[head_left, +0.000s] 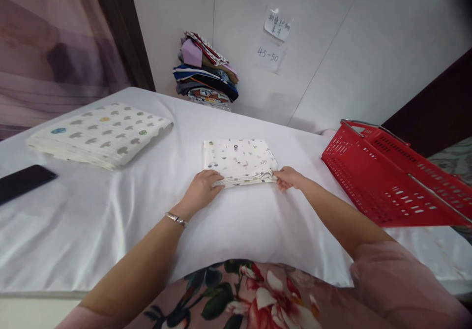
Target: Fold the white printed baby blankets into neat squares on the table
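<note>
A small white cloth with tiny printed figures lies folded in layers on the white-covered table, its near edge facing me. My left hand pinches the near left corner between thumb and fingers; a silver bracelet circles that wrist. At the near right corner, my right hand is closed on the layered edge. Off to the left rests a larger folded cloth with grey mushroom-like prints, touched by neither hand.
A black phone lies at the table's left edge. On the right stands a red plastic basket. Behind the table, a pile of folded fabrics rises against the wall, where paper notes hang. White satin cloth covers the table.
</note>
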`<state>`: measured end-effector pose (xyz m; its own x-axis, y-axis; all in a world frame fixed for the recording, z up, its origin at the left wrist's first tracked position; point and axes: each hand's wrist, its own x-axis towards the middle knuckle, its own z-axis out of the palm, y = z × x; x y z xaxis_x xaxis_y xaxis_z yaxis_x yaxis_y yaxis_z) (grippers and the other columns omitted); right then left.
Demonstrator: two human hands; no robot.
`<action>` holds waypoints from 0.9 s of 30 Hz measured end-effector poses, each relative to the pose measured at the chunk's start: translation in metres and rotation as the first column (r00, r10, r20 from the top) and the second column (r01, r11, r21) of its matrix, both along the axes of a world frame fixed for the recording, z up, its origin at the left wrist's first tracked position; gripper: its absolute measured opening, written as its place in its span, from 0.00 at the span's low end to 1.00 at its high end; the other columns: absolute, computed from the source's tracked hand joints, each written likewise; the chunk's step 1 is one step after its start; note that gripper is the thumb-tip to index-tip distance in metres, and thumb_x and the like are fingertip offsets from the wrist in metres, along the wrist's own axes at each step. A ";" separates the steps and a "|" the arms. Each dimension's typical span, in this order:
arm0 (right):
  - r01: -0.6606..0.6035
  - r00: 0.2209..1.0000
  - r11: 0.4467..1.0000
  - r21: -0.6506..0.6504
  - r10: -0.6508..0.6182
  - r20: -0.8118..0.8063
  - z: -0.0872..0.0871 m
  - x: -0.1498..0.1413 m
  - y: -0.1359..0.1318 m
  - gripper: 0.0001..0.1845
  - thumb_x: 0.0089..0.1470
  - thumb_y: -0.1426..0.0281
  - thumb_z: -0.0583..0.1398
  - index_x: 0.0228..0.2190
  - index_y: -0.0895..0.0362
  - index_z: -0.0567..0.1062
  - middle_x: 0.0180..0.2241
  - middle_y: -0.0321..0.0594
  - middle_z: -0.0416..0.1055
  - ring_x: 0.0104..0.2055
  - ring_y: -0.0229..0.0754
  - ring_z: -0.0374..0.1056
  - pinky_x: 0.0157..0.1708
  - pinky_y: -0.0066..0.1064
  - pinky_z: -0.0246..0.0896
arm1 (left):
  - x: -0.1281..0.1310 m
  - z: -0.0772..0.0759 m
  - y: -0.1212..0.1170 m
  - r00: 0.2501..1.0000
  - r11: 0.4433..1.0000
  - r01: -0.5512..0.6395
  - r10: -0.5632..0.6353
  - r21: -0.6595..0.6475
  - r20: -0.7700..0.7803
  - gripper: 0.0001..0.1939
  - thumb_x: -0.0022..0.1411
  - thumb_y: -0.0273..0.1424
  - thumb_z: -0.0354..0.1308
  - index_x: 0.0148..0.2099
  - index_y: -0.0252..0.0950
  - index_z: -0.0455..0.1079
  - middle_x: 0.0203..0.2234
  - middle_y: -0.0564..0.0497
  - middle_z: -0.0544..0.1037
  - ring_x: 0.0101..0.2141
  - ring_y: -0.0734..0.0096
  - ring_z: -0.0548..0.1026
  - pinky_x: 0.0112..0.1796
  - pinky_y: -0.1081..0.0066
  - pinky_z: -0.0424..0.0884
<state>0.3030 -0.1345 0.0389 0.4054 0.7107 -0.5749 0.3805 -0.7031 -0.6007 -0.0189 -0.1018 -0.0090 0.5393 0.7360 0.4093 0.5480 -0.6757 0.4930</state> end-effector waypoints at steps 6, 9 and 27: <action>-0.007 0.999 1.000 -0.013 0.006 -0.046 0.002 -0.001 -0.001 0.16 0.55 0.59 0.60 0.33 0.60 0.65 0.19 0.38 0.70 0.18 0.38 0.69 0.18 0.27 0.66 | 0.000 -0.001 0.000 1.000 1.000 0.005 -0.005 0.005 -0.001 0.11 0.58 0.33 0.55 0.43 0.38 0.73 0.41 0.46 0.76 0.43 0.60 0.72 0.46 0.56 0.68; -0.012 0.999 1.000 -0.017 0.012 -0.042 0.002 0.000 -0.002 0.17 0.54 0.59 0.61 0.33 0.59 0.65 0.18 0.36 0.69 0.16 0.37 0.67 0.17 0.26 0.64 | 0.000 -0.001 0.000 1.000 1.000 0.009 -0.009 0.008 -0.001 0.11 0.58 0.33 0.55 0.43 0.38 0.73 0.40 0.46 0.76 0.42 0.60 0.72 0.46 0.56 0.68; -0.031 0.999 0.999 0.042 0.030 0.022 -0.007 0.012 0.004 0.16 0.51 0.59 0.63 0.30 0.58 0.66 0.20 0.35 0.69 0.19 0.36 0.69 0.18 0.23 0.62 | 0.000 -0.001 -0.001 1.000 1.000 -0.007 0.007 -0.008 -0.016 0.12 0.59 0.33 0.55 0.43 0.36 0.73 0.41 0.46 0.75 0.43 0.59 0.72 0.47 0.56 0.67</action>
<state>0.3147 -0.1301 0.0318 0.3951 0.7462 -0.5358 0.4141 -0.6653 -0.6212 -0.0187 -0.1031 -0.0097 0.5406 0.7431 0.3945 0.5604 -0.6678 0.4899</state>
